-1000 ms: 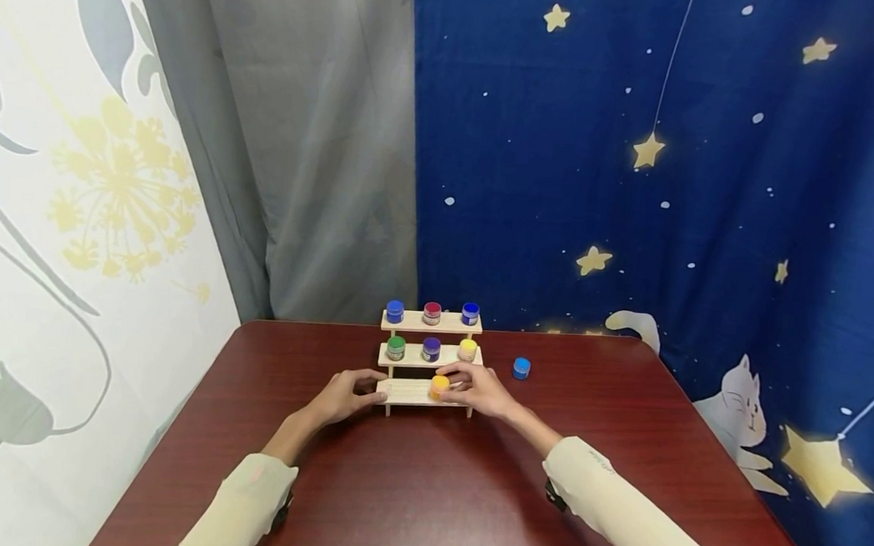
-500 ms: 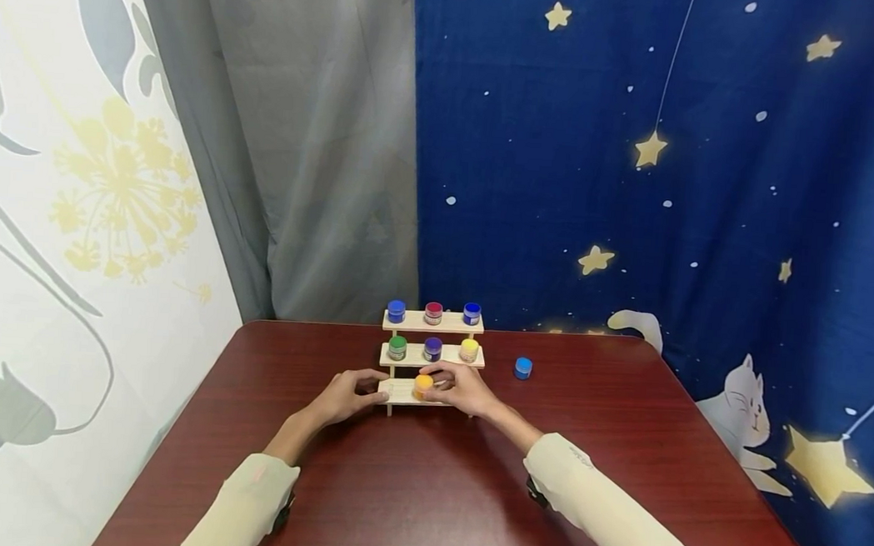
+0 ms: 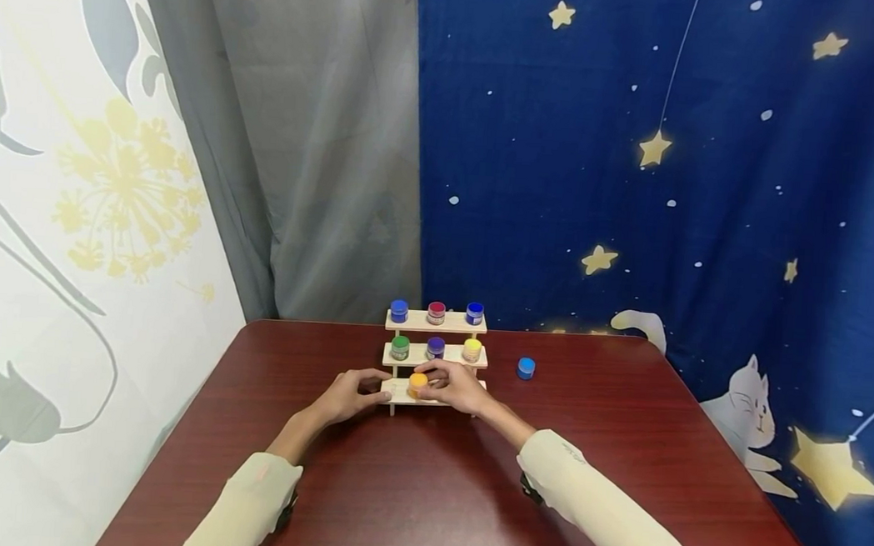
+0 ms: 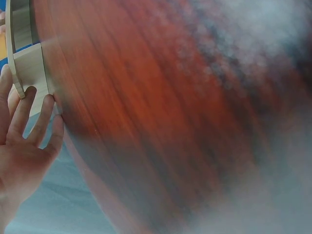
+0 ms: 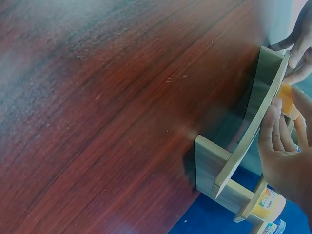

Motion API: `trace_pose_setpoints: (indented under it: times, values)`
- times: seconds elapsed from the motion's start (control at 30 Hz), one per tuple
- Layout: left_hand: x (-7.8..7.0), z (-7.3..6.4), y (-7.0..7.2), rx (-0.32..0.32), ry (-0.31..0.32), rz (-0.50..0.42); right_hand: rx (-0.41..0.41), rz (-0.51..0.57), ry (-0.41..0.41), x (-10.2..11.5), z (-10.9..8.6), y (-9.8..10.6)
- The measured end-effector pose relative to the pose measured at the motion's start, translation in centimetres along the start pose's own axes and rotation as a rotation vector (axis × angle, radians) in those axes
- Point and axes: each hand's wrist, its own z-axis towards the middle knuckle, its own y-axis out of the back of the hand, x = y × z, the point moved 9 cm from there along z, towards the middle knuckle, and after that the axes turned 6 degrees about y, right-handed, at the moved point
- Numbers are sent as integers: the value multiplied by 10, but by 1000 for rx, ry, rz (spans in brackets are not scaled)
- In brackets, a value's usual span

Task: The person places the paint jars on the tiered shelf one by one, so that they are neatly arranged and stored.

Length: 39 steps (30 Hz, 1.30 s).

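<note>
My right hand (image 3: 462, 387) pinches a small paint jar with an orange lid (image 3: 419, 382) between thumb and fingers, on the bottom step of a three-step wooden display rack (image 3: 398, 392). The jar stands left of the step's middle. At the left end of that step, my left hand (image 3: 347, 394) grips the board's edge; in the left wrist view its other fingers (image 4: 45, 112) are spread beside the rack's side. Green, purple and yellow jars (image 3: 472, 350) line the middle step. On the top step are two blue jars with a red jar (image 3: 436, 312) between them.
A lone blue jar (image 3: 525, 368) stands on the dark red wooden table (image 3: 409, 488) to the right of the rack. Behind the table hang a grey curtain (image 3: 330, 175) and a blue starry curtain (image 3: 517, 186). A pale flowered wall covering (image 3: 128, 287) borders the left side.
My right hand has moved left along the bottom step with the orange-lidded jar, from right of the middle to left of it. The left hand stays at the step's left end.
</note>
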Motion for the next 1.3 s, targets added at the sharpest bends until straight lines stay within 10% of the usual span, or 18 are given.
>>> trace_pose_setpoints:
  times: [1.3]
  values:
    - [-2,0,1,-19,-4,6,-23,-7,-52,-14,-27,36]
